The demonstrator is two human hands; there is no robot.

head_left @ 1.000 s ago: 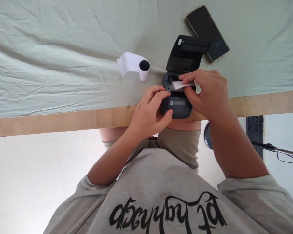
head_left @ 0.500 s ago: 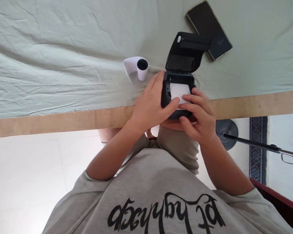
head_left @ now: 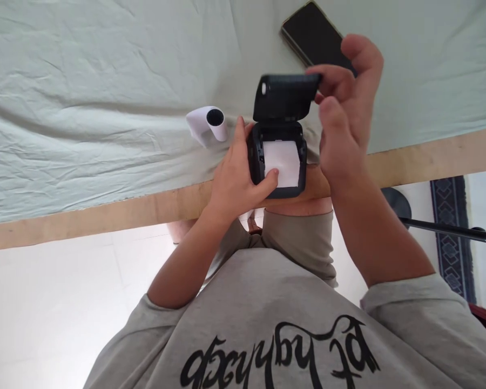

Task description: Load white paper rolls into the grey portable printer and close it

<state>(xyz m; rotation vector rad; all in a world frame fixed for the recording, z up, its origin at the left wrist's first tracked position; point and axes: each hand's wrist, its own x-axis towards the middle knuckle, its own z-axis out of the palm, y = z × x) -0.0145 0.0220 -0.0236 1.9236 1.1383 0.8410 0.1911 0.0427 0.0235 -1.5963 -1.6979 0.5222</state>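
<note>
A small black receipt printer [head_left: 281, 193] stands at the table's front edge with its lid [head_left: 285, 97] raised on the far side. White paper [head_left: 285, 156] fills its compartment. My left hand [head_left: 235, 181] wraps the printer's left side, its thumb lying over the paper. At the lid's upper right corner is my right hand [head_left: 348, 119], with fingers bent around that edge and slightly blurred. Left of the printer, a small white paper roll [head_left: 218, 132] with a dark round end lies on the cloth, a loose strip curling away from it.
A dark smartphone [head_left: 314, 35] lies behind the lid, partly covered by my right hand. Wrinkled pale green cloth [head_left: 105, 97] covers the table up to its bare wooden edge [head_left: 154, 208]. Below right, a black stand pole [head_left: 441, 228] rises from a round base.
My right hand has left the paper and moved up to the lid's right corner. The lid has tilted somewhat toward me. My left hand stays on the printer; the view has shifted.
</note>
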